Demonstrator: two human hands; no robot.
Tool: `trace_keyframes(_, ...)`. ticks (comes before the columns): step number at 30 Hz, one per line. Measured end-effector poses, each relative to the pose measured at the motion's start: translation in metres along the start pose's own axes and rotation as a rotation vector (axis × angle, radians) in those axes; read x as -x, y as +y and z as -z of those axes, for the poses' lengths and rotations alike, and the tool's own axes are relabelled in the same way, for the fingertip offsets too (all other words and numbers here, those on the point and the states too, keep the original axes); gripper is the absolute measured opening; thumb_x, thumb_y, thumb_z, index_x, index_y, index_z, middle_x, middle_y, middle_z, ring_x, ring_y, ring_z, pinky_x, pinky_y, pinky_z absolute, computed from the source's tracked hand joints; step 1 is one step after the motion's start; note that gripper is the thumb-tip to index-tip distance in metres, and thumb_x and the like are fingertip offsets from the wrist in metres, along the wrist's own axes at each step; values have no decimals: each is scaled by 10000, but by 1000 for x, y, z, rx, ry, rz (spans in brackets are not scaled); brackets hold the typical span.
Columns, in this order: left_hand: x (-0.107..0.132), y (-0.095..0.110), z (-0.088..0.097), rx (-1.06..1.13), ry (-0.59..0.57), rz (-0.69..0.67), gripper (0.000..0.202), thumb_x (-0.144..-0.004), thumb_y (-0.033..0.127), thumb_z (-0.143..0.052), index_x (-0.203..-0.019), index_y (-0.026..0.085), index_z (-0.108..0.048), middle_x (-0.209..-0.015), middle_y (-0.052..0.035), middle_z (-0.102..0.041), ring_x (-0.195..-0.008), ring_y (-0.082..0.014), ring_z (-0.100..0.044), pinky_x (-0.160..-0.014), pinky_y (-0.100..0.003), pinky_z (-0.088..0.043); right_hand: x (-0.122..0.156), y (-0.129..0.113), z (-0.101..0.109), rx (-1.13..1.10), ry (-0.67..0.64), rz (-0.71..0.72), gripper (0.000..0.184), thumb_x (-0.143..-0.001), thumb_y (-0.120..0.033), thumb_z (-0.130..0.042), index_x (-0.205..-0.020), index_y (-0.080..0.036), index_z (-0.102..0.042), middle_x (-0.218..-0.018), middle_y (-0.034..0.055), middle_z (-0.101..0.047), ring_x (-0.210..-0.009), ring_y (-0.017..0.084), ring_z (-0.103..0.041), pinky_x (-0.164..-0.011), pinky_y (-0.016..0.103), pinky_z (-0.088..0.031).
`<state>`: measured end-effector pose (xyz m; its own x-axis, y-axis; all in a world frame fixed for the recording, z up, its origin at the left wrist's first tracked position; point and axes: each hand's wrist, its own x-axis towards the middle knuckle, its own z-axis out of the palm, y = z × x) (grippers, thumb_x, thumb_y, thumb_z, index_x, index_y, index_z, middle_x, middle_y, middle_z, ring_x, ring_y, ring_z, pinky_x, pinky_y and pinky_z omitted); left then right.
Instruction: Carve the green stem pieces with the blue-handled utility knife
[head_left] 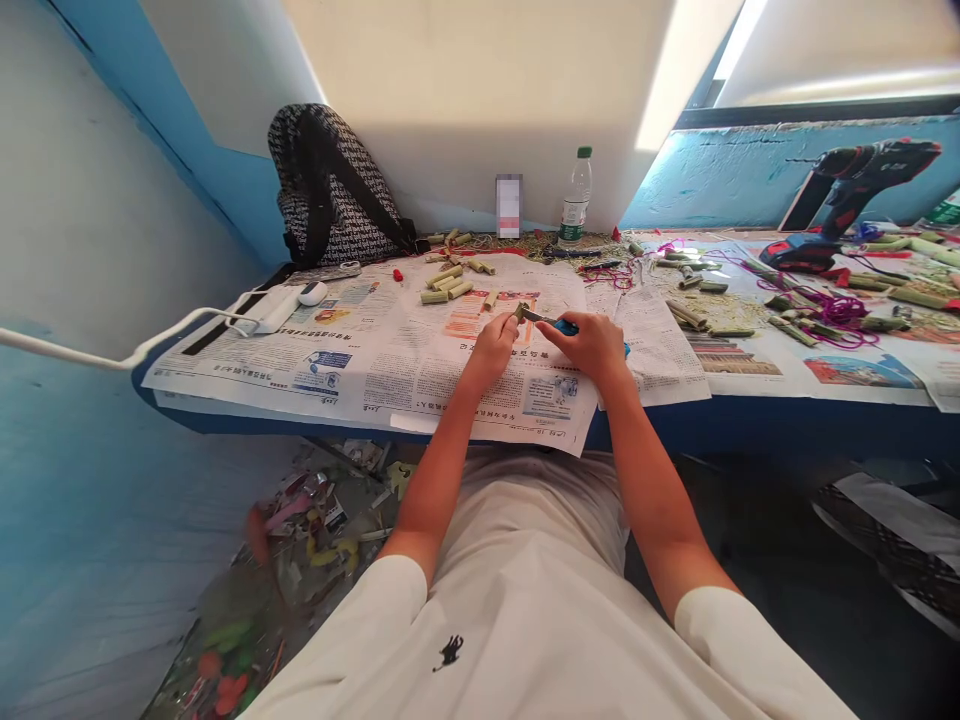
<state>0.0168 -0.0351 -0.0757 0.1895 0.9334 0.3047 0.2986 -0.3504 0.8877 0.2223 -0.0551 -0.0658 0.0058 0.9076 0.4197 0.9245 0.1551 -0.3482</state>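
Note:
A short piece of bamboo [519,311] is pinched upright or slightly tilted in the fingers of my left hand [491,350], above the newspaper. My right hand [594,345] is wrapped round a blue-handled knife [567,327], and its blade points left, reaching the bamboo piece. Whether the edge bites into it is too small to tell. Just beyond my hands lie several cut bamboo pieces [448,290], pale green and short. Newspaper [420,375] covers the tabletop under both hands.
A patterned backpack [330,190], a phone [509,206] and a water bottle [576,200] stand along the back. At left lies a white power strip [274,308]. Rightward are a cordless drill [847,205], purple string [832,310] and more bamboo. Litter [315,520] covers the floor at left.

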Motion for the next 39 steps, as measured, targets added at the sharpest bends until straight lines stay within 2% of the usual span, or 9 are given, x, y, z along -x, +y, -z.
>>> trace_keyframes(6,-6,-4,-2,19,-17,20,324,-1109,354,-437,-932,174,-640,-773,-10,-542,-674,-139,-431,-665,-305,-330,2,-6,0,45,17,-51,737,-999,-861,-422,-890,-214,-757,-753,100,-710,-677,224,-576,-634,341,-266)
trace_keyframes(11,-8,-5,-3,5,-38,39,362,-1109,365,-419,-879,174,-624,-755,-11,-512,-641,-133,-378,-625,-306,-286,1,-9,1,73,32,-98,682,-998,-835,-469,-939,-223,-763,-826,113,-738,-750,251,-612,-656,341,-289)
trace_keyframes(16,-6,-5,-2,49,-59,59,345,-1105,382,-441,-934,176,-658,-735,-1,-494,-616,-130,-369,-608,-307,-276,-3,-5,4,75,129,-250,702,-1051,-791,-366,-971,-202,-740,-820,128,-715,-712,245,-597,-666,341,-307)
trace_keyframes(21,-6,-4,-3,98,6,78,335,-1097,386,-476,-887,183,-640,-750,-12,-537,-662,-136,-435,-647,-295,-355,0,-4,2,69,58,-91,708,-1014,-841,-408,-847,-219,-701,-741,103,-676,-690,230,-569,-662,340,-284)
trace_keyframes(26,-7,-6,-4,62,36,90,355,-1111,362,-427,-830,203,-574,-752,-11,-539,-705,-149,-469,-699,-297,-395,2,-2,3,15,-24,29,685,-996,-842,-459,-829,-232,-723,-738,88,-694,-695,227,-577,-646,343,-270)
trace_keyframes(31,-6,-7,-3,30,36,25,364,-1117,357,-411,-786,218,-471,-772,-10,-517,-731,-151,-471,-712,-300,-379,1,-1,4,6,-33,35,673,-995,-831,-470,-880,-238,-766,-782,95,-727,-705,229,-592,-640,341,-266)
trace_keyframes(36,-1,-5,0,12,20,18,375,-1124,436,-404,-830,224,-498,-774,-5,-487,-700,-158,-443,-688,-313,-354,2,-2,7,-51,-73,41,705,-1005,-836,-421,-821,-232,-735,-726,85,-692,-661,211,-558,-621,339,-260)
trace_keyframes(39,0,-4,1,15,20,4,370,-1125,419,-411,-819,224,-484,-767,1,-471,-694,-154,-431,-681,-308,-343,2,-2,6,-53,-47,46,705,-998,-845,-424,-780,-234,-700,-707,78,-673,-661,206,-542,-619,338,-251)
